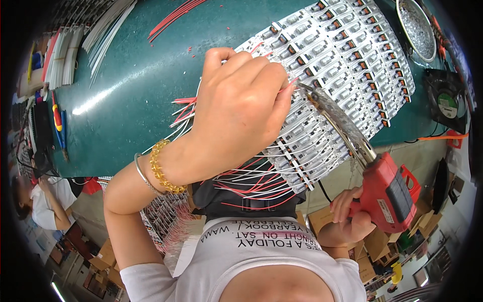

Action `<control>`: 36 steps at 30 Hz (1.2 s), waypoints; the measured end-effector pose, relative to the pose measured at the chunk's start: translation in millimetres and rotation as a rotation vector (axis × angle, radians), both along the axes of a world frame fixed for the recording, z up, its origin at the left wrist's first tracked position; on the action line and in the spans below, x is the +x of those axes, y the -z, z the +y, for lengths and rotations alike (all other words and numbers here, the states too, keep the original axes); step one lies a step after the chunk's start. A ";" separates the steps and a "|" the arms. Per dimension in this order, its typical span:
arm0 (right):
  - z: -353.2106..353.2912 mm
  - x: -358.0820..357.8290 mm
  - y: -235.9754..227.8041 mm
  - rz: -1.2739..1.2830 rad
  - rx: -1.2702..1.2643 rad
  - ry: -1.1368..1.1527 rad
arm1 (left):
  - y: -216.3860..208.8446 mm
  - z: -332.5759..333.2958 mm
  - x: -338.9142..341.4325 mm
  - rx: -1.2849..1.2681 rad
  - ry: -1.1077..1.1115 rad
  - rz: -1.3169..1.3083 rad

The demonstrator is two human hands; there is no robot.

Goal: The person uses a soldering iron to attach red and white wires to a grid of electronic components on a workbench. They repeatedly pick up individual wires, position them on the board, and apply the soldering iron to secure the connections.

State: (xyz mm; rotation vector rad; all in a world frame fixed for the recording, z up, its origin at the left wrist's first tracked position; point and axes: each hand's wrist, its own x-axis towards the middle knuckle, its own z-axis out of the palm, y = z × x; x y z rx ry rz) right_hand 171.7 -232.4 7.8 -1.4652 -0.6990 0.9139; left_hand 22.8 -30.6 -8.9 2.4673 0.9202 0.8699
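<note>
I am pinching a thin, limp red wire (pixel 291 85) in my left hand (pixel 240 108) fingers, close to its end, while my right hand (pixel 347 216) fingers are clamping the heavier red soldering gun (pixel 390 191).

Dark green glossy worktable (pixel 126 90) under overhead glare; brown cardboard boxes (pixel 103 254) stacked on floor; small black cooling fan (pixel 445 103) at table edge.

brown cardboard boxes (pixel 108 256) lower left, green round fan label (pixel 447 104)

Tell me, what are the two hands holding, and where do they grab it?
The right hand grips the red soldering gun by its handle. The left hand pinches a thin red wire near its end, at the gun's tip.
</note>
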 end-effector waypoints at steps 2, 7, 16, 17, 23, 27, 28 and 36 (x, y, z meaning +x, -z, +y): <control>-3.7 7.7 2.6 -0.008 0.043 -0.070 | 0.9 0.6 0.3 0.002 0.000 -0.015; -5.0 9.6 5.4 -0.026 0.062 -0.049 | 0.3 0.2 0.4 0.001 -0.002 -0.017; -5.7 6.3 6.5 0.019 0.112 0.002 | 0.0 5.3 -4.3 -0.033 0.091 -0.131; -7.0 6.4 6.9 0.034 0.113 0.009 | -2.9 6.3 -6.6 -0.061 0.115 -0.115; -14.0 8.0 7.3 0.014 0.132 0.004 | -0.7 -5.1 -4.4 0.001 0.069 -0.075; -19.4 8.3 7.5 -0.003 0.101 0.022 | 0.1 -10.7 -0.5 0.032 0.035 -0.028; -19.2 6.9 7.1 0.024 0.093 0.033 | 0.1 -10.7 0.0 0.034 0.035 -0.020; -16.0 4.5 7.8 -0.024 0.030 0.019 | 3.2 -11.7 2.7 0.079 0.021 -0.024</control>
